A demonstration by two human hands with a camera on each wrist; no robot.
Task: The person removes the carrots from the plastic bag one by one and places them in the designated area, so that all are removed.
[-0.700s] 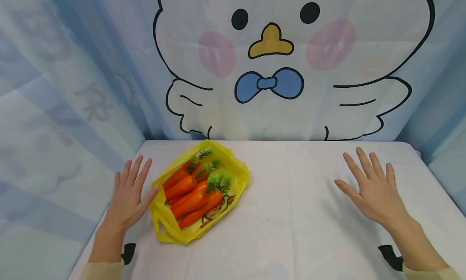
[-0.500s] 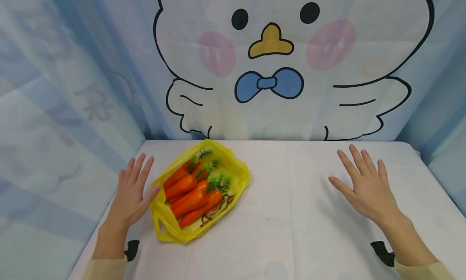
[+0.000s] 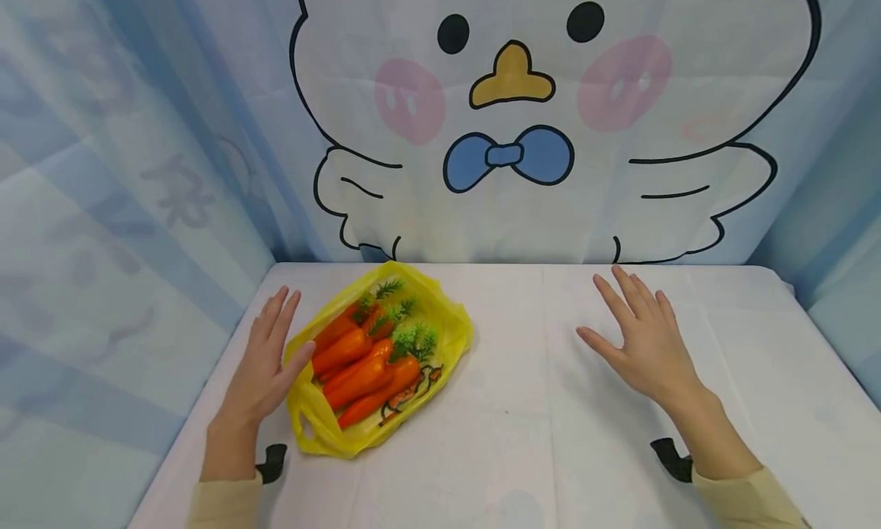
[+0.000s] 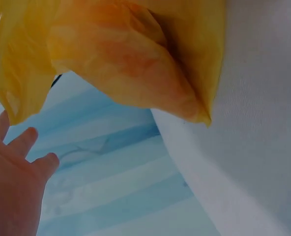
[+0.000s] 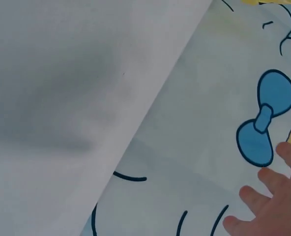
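Looks pre-grab to me. Got a yellow bag (image 3: 443, 319) of carrots (image 3: 358, 384) on the white table's (image 3: 509, 368) left side, straight-fingered left hand (image 3: 264, 376) beside it (can't tell if touching), spread right hand (image 3: 645, 345) well apart. Probably calls for bringing the right over next.

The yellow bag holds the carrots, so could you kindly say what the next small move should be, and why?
Probably move the right hand toward the yellow bag: that hand hovers well to the bag's right, while the left hand is beside the bag's left edge.
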